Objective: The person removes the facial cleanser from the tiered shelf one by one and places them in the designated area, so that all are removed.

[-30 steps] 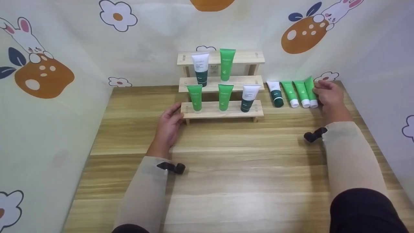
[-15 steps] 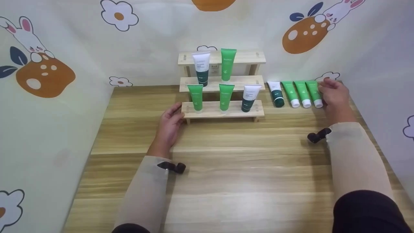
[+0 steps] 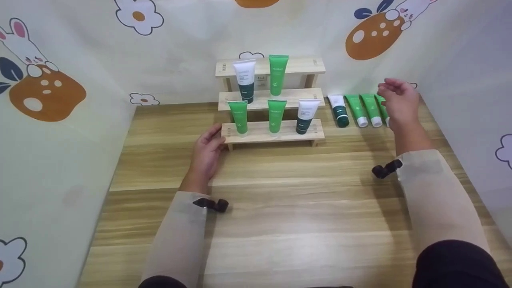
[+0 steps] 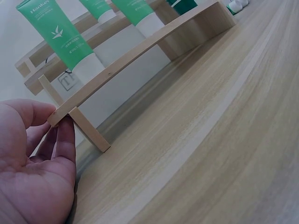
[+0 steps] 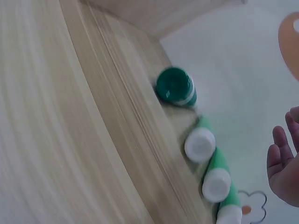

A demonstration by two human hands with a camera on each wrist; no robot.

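Plainly, in the head view we find the left hand (image 3: pixel 206 154) gripping the left end of the rack (image 3: pixel 258 131), as we judge it to steady the wood. Five standing tubes (image 3: pixel 239 114) are on it, three on the lowest tier and two on the middle one, probably spaced so that each shows its front. They are upright on their caps, long axes vertical, flat ends up. To the rack's right, four lying tubes (image 3: pixel 356 109) form a row on the table (image 3: pixel 288 188) near the wall (image 3: pixel 188 68). Their long axes run roughly front to back, slightly slanted, flat ends toward the wall; side by side, we suppose, they are easy to reach. The right hand (image 3: pixel 402 106) is above the row's right end, hiding part of the last tube, its fingers loosely bent around nothing.

In the left wrist view we see a narrow grip on the lowest tier's end, apart from the standing tubes.

In the right wrist view the lying tubes point their caps at us, and the right hand is apart from them, holding nothing.
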